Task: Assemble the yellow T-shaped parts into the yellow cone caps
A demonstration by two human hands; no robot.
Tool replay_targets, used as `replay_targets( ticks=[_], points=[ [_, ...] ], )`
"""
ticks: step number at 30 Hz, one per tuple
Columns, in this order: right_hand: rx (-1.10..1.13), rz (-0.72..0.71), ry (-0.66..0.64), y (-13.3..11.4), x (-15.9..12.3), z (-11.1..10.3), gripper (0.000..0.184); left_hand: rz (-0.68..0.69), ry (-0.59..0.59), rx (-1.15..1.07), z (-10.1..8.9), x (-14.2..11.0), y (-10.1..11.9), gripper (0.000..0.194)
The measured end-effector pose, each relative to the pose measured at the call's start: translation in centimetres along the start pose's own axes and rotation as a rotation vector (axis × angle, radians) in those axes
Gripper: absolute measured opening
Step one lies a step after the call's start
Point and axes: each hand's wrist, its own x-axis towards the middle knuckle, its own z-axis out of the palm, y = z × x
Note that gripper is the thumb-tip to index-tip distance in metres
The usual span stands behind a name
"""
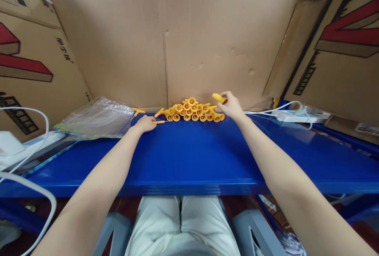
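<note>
My right hand [232, 106] is closed on a yellow plastic piece [218, 98], held up just right of a pile. The pile [192, 110] is made of several yellow cup-ended pieces, most with their round mouths facing me. To its left, my left hand [144, 123] rests low at the table with bent fingers, closed on a thin yellow ribbed piece [159, 122] that sticks out to the right. Behind that hand lies a yellow T-shaped handle [139, 111] with a metal spiral. A second yellow handle [159, 112] leans at the pile's left end.
A blue table [189, 157] spans the front, with a cardboard panel [213, 43] upright behind it. Clear plastic bags [97, 118] lie on the left. White power strips [299, 116] with cables sit at both sides. Large cardboard boxes [38, 66] flank the table.
</note>
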Motion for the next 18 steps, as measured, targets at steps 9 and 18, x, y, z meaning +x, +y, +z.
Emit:
replay_targets(
  ticks=[9,18],
  points=[
    [-0.09,-0.287,-0.504,-4.8,-1.8,3.2,0.026,0.237,-0.03,-0.237,-0.3,-1.3,2.0,0.016],
    [-0.067,-0.244,-0.616,-6.0,-3.0,3.3,0.026,0.264,-0.012,-0.324,-0.7,-2.3,3.5,0.013]
  ],
)
